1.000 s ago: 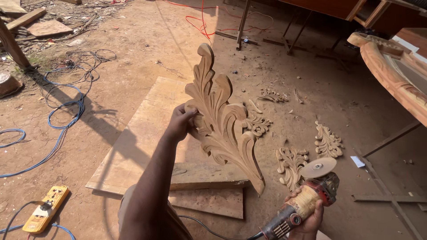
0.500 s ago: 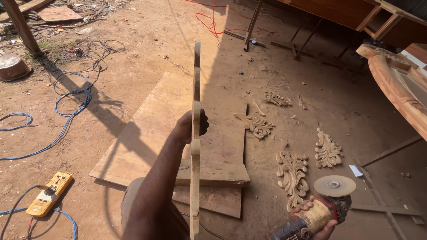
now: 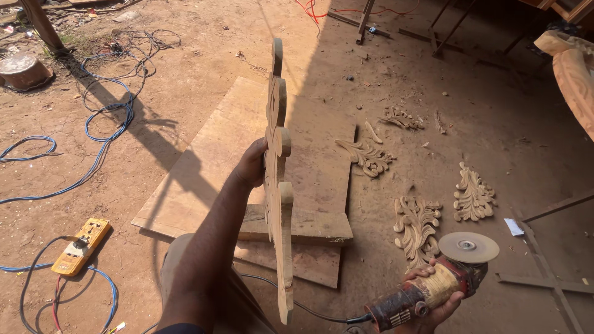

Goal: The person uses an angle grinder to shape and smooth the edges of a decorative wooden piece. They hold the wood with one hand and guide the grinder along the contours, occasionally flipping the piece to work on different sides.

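My left hand (image 3: 252, 164) grips a long carved wooden leaf panel (image 3: 276, 185) at its middle and holds it upright, edge-on to the camera, above a flat wooden board (image 3: 216, 161) on the dirt ground. At the lower right, my right hand (image 3: 433, 303) holds an angle grinder (image 3: 433, 284), its round sanding disc (image 3: 468, 247) facing up, away from the panel. The grinder's black cable (image 3: 297, 303) trails left along the ground.
Several smaller carved leaf ornaments (image 3: 416, 227) lie on the ground to the right. A yellow power strip (image 3: 80, 246) with blue cables (image 3: 99, 130) lies at left. A metal stand (image 3: 365, 21) is at the top, and a curved carved piece (image 3: 572, 71) at the right edge.
The panel has turned from facing the camera to edge-on. The grinder's disc now faces up, farther right of the panel.
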